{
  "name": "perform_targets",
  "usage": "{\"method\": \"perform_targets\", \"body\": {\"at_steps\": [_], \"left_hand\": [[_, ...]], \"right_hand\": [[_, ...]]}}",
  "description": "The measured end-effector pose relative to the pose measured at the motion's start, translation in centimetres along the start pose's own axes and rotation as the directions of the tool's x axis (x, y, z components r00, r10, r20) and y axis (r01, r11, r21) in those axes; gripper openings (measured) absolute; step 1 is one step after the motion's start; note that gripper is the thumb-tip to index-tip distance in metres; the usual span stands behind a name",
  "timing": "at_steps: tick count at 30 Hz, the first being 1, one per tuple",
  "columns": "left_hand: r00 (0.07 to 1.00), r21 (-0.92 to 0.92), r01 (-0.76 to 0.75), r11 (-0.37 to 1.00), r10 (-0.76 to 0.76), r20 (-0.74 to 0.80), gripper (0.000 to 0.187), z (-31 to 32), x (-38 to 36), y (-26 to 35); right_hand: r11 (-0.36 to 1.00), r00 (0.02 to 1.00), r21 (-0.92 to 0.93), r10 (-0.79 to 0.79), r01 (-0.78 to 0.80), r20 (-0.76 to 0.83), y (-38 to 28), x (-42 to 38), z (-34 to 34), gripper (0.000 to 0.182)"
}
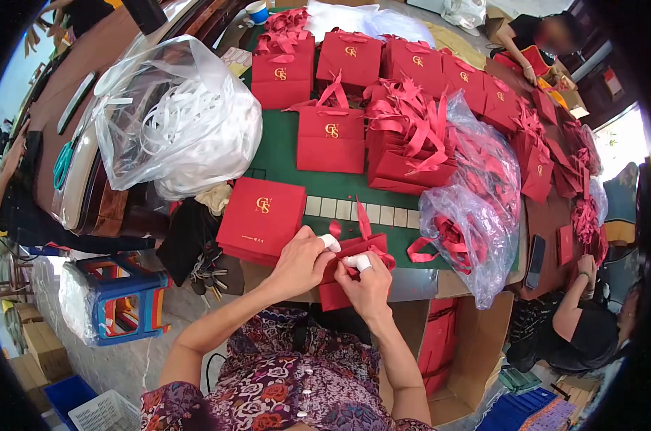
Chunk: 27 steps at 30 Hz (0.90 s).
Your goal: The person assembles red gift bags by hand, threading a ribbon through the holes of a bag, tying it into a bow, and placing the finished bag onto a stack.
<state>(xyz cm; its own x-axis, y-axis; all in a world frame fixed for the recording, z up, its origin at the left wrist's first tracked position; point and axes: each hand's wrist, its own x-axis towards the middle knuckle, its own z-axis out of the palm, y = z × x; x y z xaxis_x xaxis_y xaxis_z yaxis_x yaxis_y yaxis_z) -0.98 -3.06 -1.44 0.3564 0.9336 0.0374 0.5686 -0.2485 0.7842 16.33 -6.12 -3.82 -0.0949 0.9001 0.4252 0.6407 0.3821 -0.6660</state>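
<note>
A red paper gift bag (334, 296) is between my hands at the table's near edge, partly hidden by them. My left hand (296, 257) is closed in a pinch at its upper left side. My right hand (366, 282) is closed at its top edge, to the right. White wraps cover some fingertips on both hands. From the bag a red ribbon (362, 218) sticks up just beyond my fingers; whether a finger grips it is hidden. A stack of flat red bags (263, 219) with gold lettering lies beside my left hand.
Finished-looking red bags (331, 140) with ribbon handles stand in rows on the green mat (275, 154). A clear sack of white ribbon (189, 122) sits left, a clear bag of red ribbon (476, 208) right. A cardboard box (476, 345) is below right. Other people sit nearby.
</note>
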Motion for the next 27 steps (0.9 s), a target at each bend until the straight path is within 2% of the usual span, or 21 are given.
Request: {"method": "perform_targets", "body": {"at_steps": [1,3,7,9,13,15,16,18,19,22,27], "left_hand": [[1.000,-0.002,0.002,1.000,-0.002,0.000,0.017,0.1,0.0,0.0],[1.000,-0.016,-0.009,1.000,0.009,-0.024,0.015,0.3,0.0,0.1],[0.997,0.008,-0.022,1.000,0.023,-0.070,0.014,0.8,-0.2,0.7],[0.980,0.063,-0.097,0.993,0.107,-0.169,0.013,1.0,-0.3,1.3],[0.984,0.061,-0.081,0.995,0.089,-0.153,0.012,1.1,-0.2,1.2],[0.981,0.056,-0.117,0.992,0.124,-0.147,0.012,1.1,-0.1,0.9],[0.981,0.056,-0.117,0.992,0.124,-0.149,0.012,1.1,-0.1,1.0],[0.987,0.193,-0.140,0.971,0.151,-0.045,0.013,1.0,-0.1,1.3],[0.988,0.192,-0.137,0.972,0.149,-0.046,0.013,0.9,-0.1,1.4],[0.990,0.012,-0.088,0.996,0.089,-0.106,0.015,0.7,0.2,1.1],[0.994,-0.027,-0.026,0.999,0.023,-0.104,0.018,1.1,0.3,-0.1]], "right_hand": [[1.000,1.000,0.000,0.001,-0.001,0.003,-0.2,0.0,0.0,0.019],[0.987,0.986,0.054,0.156,-0.153,-0.056,-0.8,-0.2,0.1,0.017],[0.965,0.962,0.074,0.258,-0.252,-0.092,-1.7,-0.1,0.2,0.015],[0.895,0.904,0.178,0.424,-0.409,-0.055,-2.1,0.1,0.0,0.014],[0.941,0.943,0.133,0.323,-0.310,-0.084,-1.6,-0.1,0.2,0.016],[0.997,0.994,-0.033,0.066,-0.070,-0.091,-0.7,-0.2,0.4,0.019],[0.997,0.994,-0.034,0.066,-0.069,-0.090,-0.5,-0.2,0.4,0.019],[0.997,0.997,-0.073,-0.008,0.002,-0.083,-0.4,-0.1,0.4,0.021],[0.997,0.997,-0.072,-0.008,0.002,-0.080,-0.5,-0.2,0.4,0.021],[0.997,0.994,-0.043,0.057,-0.061,-0.093,-0.8,-0.1,0.3,0.021],[0.991,0.989,-0.022,0.128,-0.130,-0.077,-1.3,-0.2,-0.1,0.024]]}}
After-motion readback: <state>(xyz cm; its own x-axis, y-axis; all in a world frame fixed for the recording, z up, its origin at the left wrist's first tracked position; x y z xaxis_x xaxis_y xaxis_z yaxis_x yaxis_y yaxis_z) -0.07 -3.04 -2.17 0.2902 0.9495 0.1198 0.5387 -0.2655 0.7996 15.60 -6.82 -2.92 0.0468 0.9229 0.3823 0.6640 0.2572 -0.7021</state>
